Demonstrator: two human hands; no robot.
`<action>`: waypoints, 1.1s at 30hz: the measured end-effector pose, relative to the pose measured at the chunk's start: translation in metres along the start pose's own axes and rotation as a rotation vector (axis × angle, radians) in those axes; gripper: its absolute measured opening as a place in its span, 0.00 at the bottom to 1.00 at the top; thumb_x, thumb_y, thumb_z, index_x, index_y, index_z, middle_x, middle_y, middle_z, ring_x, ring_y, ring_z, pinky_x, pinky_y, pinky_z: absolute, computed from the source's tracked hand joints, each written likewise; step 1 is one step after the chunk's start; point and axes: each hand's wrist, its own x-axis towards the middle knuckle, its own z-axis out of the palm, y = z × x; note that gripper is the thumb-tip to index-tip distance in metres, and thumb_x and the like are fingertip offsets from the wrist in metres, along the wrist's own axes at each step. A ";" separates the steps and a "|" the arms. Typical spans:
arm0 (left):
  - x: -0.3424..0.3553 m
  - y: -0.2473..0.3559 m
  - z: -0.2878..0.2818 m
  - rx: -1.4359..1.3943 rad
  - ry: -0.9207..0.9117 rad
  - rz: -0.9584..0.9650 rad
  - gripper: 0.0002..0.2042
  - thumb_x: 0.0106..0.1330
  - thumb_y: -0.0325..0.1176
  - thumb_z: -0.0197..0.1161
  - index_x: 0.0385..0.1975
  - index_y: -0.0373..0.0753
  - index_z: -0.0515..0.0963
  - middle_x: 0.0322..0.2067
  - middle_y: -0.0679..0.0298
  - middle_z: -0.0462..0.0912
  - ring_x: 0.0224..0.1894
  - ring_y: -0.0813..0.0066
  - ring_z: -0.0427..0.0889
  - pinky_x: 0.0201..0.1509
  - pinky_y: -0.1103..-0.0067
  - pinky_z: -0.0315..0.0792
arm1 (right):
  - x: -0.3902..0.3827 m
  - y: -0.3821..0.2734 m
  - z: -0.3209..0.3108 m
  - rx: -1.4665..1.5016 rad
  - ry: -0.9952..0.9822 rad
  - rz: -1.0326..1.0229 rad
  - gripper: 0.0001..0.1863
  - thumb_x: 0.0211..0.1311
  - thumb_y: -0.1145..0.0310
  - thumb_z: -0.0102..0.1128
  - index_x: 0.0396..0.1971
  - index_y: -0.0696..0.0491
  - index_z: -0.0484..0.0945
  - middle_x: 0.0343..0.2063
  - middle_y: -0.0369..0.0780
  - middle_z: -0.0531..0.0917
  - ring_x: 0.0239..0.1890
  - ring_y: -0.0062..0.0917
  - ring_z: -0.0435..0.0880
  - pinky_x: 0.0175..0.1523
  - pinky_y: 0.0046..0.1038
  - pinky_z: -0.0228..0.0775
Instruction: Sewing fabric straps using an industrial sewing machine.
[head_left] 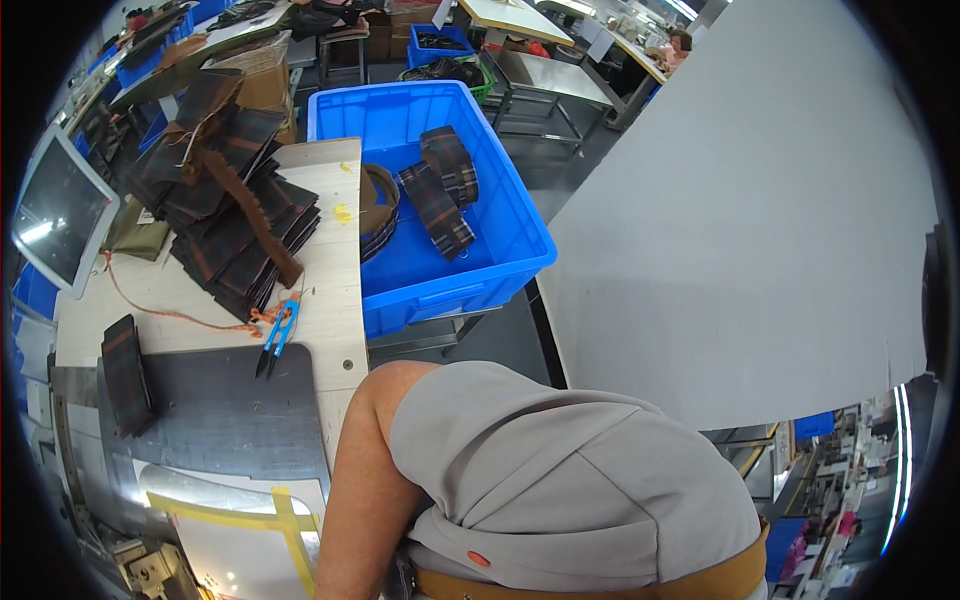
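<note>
Neither of my hands shows; a bare forearm (350, 500) below a grey sleeve (500, 430) runs out through the lower edge, its hand hidden. Left of this arm is a dark metal plate (230, 410) set in the pale worktable (338, 300). One folded dark plaid fabric piece (126, 375) lies at the plate's left side. Blue-handled thread snips (281, 330) on an orange cord rest at its far edge. Beyond them rises a leaning stack of plaid fabric pieces (240, 240), with a brown strip (245, 205) draped across.
A blue bin (450, 290) beside the table holds plaid bands (437, 205). At the left stands a tilted screen (65, 215). Yellow tape (290, 525) marks a white surface near machine parts (155, 570). A large grey-white panel (740, 220) fills the right; a person (678, 48) sits far off.
</note>
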 end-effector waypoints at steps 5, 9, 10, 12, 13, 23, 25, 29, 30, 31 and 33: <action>0.003 -0.041 0.012 0.034 -0.009 -0.096 0.15 0.70 0.33 0.60 0.53 0.32 0.77 0.48 0.55 0.85 0.50 0.60 0.83 0.59 0.66 0.77 | 0.016 0.020 -0.051 -0.138 0.112 -0.355 0.22 0.72 0.50 0.61 0.45 0.55 0.87 0.38 0.38 0.87 0.42 0.27 0.83 0.51 0.32 0.76; 0.010 -0.067 0.021 0.057 -0.015 -0.144 0.16 0.69 0.35 0.61 0.53 0.33 0.77 0.49 0.56 0.85 0.51 0.61 0.83 0.60 0.66 0.76 | 0.013 0.018 -0.075 -0.017 0.223 -0.283 0.20 0.72 0.52 0.60 0.44 0.55 0.87 0.38 0.38 0.87 0.42 0.26 0.83 0.50 0.32 0.76; 0.012 -0.074 0.024 0.062 -0.018 -0.157 0.17 0.69 0.35 0.62 0.53 0.33 0.77 0.49 0.56 0.85 0.51 0.61 0.83 0.60 0.66 0.76 | 0.011 0.017 -0.081 0.013 0.251 -0.266 0.20 0.72 0.52 0.60 0.44 0.55 0.87 0.37 0.38 0.87 0.42 0.26 0.83 0.50 0.32 0.76; 0.013 -0.082 0.029 0.073 -0.025 -0.174 0.17 0.68 0.36 0.63 0.53 0.34 0.77 0.49 0.56 0.85 0.51 0.61 0.83 0.60 0.66 0.76 | 0.012 0.014 -0.089 0.073 0.298 -0.235 0.19 0.73 0.53 0.60 0.43 0.55 0.87 0.37 0.38 0.87 0.42 0.26 0.83 0.50 0.33 0.76; 0.015 -0.087 0.031 0.075 -0.030 -0.191 0.18 0.68 0.36 0.63 0.53 0.34 0.77 0.49 0.56 0.84 0.51 0.62 0.83 0.60 0.66 0.76 | 0.010 0.012 -0.094 0.099 0.328 -0.218 0.19 0.73 0.54 0.60 0.43 0.55 0.87 0.37 0.38 0.87 0.42 0.26 0.83 0.50 0.33 0.76; 0.018 -0.099 0.042 0.095 -0.066 -0.268 0.21 0.65 0.41 0.67 0.53 0.36 0.77 0.50 0.59 0.84 0.53 0.64 0.82 0.62 0.64 0.76 | 0.010 0.002 -0.114 0.387 0.538 -0.052 0.16 0.74 0.59 0.57 0.39 0.56 0.87 0.36 0.38 0.87 0.41 0.25 0.83 0.49 0.33 0.76; 0.015 -0.085 0.038 0.089 -0.064 -0.248 0.22 0.64 0.42 0.68 0.53 0.37 0.78 0.51 0.59 0.84 0.54 0.64 0.82 0.62 0.64 0.75 | 0.018 0.008 -0.113 0.417 0.504 -0.072 0.14 0.73 0.61 0.59 0.40 0.56 0.87 0.37 0.39 0.87 0.40 0.26 0.83 0.48 0.34 0.76; -0.002 -0.076 0.048 0.085 -0.122 -0.249 0.23 0.63 0.44 0.69 0.53 0.37 0.78 0.51 0.60 0.84 0.54 0.65 0.82 0.63 0.64 0.75 | 0.031 0.071 -0.172 0.167 0.547 -0.454 0.25 0.71 0.54 0.61 0.61 0.54 0.77 0.49 0.47 0.87 0.48 0.37 0.85 0.57 0.34 0.76; -0.034 -0.019 0.056 0.112 -0.107 -0.093 0.23 0.62 0.44 0.69 0.53 0.38 0.78 0.51 0.60 0.84 0.55 0.65 0.82 0.63 0.64 0.75 | 0.057 0.068 -0.134 0.229 0.475 -0.404 0.22 0.68 0.56 0.60 0.54 0.54 0.79 0.47 0.44 0.85 0.49 0.32 0.83 0.58 0.34 0.74; -0.046 0.005 0.042 0.123 -0.076 0.011 0.23 0.62 0.44 0.69 0.53 0.38 0.78 0.51 0.60 0.84 0.55 0.65 0.82 0.63 0.64 0.75 | 0.062 0.060 -0.124 0.265 0.453 -0.330 0.18 0.65 0.58 0.60 0.48 0.54 0.80 0.44 0.41 0.83 0.50 0.28 0.80 0.58 0.34 0.71; -0.026 0.031 -0.020 -0.277 -0.031 -0.026 0.17 0.70 0.37 0.66 0.51 0.31 0.78 0.49 0.55 0.85 0.54 0.63 0.82 0.68 0.59 0.69 | 0.037 0.044 -0.121 0.259 0.514 -0.135 0.18 0.66 0.63 0.58 0.53 0.52 0.77 0.47 0.39 0.82 0.54 0.28 0.77 0.63 0.34 0.68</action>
